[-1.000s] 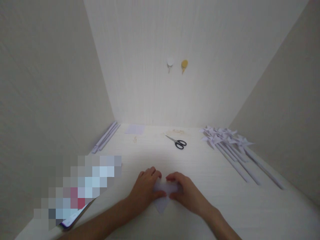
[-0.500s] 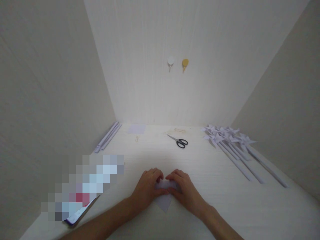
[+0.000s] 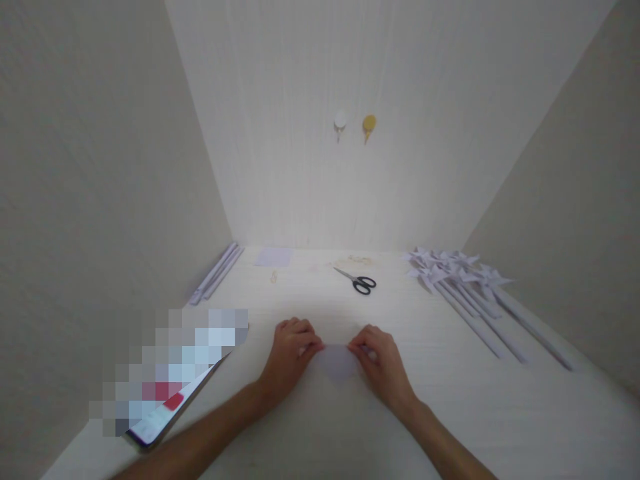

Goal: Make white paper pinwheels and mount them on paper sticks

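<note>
Paper, pale lilac-white, thin and matte: one small folded piece of paper [image 3: 337,363] lying low in the centre of the frame on the pale table [image 3: 450,407], its top edge straight and its lower edge narrowing to a blunt point toward the viewer.

Lower left: a phone [image 3: 167,410] at the table's edge, its screen partly blurred out. Left of centre, farther back: a bundle of rolled paper sticks [image 3: 215,275] along the wall. Back centre-left: a flat paper square [image 3: 273,257].

Centre: left hand [image 3: 290,357] curled, fingertips pinching the paper's upper left corner. Right hand [image 3: 383,363] likewise curled, pinching the upper right corner; the sheet is stretched between the two.

Back centre: black-handled scissors [image 3: 361,281]. On the rear wall above: two hooks [image 3: 355,127], one white, one yellow.

Right: a row of paper pinwheels [image 3: 460,273] on long sticks, fanned out toward the lower right.
</note>
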Available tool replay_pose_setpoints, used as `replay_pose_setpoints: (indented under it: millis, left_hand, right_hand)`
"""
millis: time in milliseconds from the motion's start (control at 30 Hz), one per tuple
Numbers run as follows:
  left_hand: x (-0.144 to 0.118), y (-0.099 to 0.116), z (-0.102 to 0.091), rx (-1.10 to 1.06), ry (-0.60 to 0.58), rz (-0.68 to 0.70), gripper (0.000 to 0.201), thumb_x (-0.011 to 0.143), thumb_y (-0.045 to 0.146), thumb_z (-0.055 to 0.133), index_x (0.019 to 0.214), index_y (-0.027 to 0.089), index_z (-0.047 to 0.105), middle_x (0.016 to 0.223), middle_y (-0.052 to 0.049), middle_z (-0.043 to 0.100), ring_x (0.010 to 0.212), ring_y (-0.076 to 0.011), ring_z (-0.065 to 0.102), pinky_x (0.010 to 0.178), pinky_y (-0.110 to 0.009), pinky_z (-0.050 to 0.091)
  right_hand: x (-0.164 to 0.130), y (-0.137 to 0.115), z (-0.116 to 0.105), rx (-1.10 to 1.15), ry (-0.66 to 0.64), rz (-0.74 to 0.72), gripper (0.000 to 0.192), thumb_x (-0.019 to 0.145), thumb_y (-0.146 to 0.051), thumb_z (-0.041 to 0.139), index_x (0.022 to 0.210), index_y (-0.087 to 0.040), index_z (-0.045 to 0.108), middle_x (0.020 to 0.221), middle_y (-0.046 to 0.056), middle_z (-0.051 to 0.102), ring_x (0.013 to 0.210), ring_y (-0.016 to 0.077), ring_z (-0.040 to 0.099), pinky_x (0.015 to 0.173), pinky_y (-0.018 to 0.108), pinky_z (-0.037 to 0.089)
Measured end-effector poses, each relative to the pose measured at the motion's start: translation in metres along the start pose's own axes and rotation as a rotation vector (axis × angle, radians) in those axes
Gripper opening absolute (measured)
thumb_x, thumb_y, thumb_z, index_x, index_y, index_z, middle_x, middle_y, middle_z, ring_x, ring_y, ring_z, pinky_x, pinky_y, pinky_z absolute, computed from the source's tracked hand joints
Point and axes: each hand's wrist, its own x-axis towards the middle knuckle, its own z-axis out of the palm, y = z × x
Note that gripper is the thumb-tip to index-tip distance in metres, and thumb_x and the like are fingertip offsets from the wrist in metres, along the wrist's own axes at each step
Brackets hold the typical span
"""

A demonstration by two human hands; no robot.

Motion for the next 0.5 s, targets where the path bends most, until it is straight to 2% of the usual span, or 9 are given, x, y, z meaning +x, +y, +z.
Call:
replay_pose_setpoints:
  millis: [133,233,300,400,467,500]
  left_hand:
    - [0.009,-0.018,-0.008,-0.174,0.154,-0.083,0.018,0.071,0.029,0.055,0.059,0.017,0.06,0.064,-0.002,0.056,0.066,-0.0144,0.05,0.066,-0.027,0.036]
    - [0.013,-0.027,-0.01,-0.362,0.293,-0.24,0.018,0.069,0.029,0.054,0.057,0.016,0.056,0.061,0.0,0.054,0.064,-0.0134,0.05,0.063,-0.025,0.038]
    - [0.015,-0.028,-0.008,-0.537,0.326,-0.337,0.017,0.068,0.033,0.055,0.063,0.016,0.055,0.062,0.0,0.054,0.064,-0.0127,0.05,0.062,-0.024,0.039]
    - [0.016,-0.019,-0.003,-0.805,0.233,-0.386,0.028,0.064,0.037,0.056,0.081,0.014,0.057,0.071,-0.002,0.058,0.063,-0.012,0.051,0.062,-0.024,0.04]
    - [0.015,-0.011,0.002,-0.881,0.104,-0.388,0.03,0.061,0.035,0.06,0.082,0.013,0.058,0.066,-0.001,0.057,0.06,-0.0118,0.05,0.059,-0.023,0.039]
    - [0.014,-0.008,0.003,-0.885,0.055,-0.396,0.026,0.061,0.035,0.06,0.075,0.013,0.059,0.061,0.0,0.055,0.057,-0.0112,0.049,0.056,-0.023,0.038]
  right_hand:
    - [0.004,0.01,-0.007,0.122,0.097,0.091,0.016,0.074,-0.021,0.051,0.059,-0.016,0.056,0.061,0.002,0.055,0.062,0.0147,0.051,0.058,0.025,0.037]
    - [0.005,0.016,-0.007,0.242,0.18,0.212,0.016,0.071,-0.023,0.052,0.058,-0.016,0.056,0.059,0.002,0.055,0.061,0.0149,0.051,0.059,0.026,0.039]
    - [0.004,0.018,-0.005,0.335,0.199,0.262,0.017,0.07,-0.026,0.053,0.057,-0.016,0.055,0.058,0.001,0.054,0.06,0.0148,0.051,0.058,0.026,0.039]
    - [0.003,0.015,-0.001,0.426,0.146,0.281,0.017,0.069,-0.028,0.054,0.056,-0.016,0.055,0.057,0.001,0.054,0.058,0.0142,0.05,0.056,0.025,0.039]
    - [0.003,0.012,0.002,0.448,0.102,0.283,0.017,0.068,-0.028,0.055,0.057,-0.016,0.055,0.057,0.001,0.053,0.057,0.0138,0.05,0.054,0.024,0.038]
    - [0.003,0.01,0.003,0.453,0.081,0.285,0.017,0.068,-0.028,0.055,0.057,-0.016,0.055,0.057,0.001,0.053,0.057,0.0136,0.05,0.053,0.024,0.038]
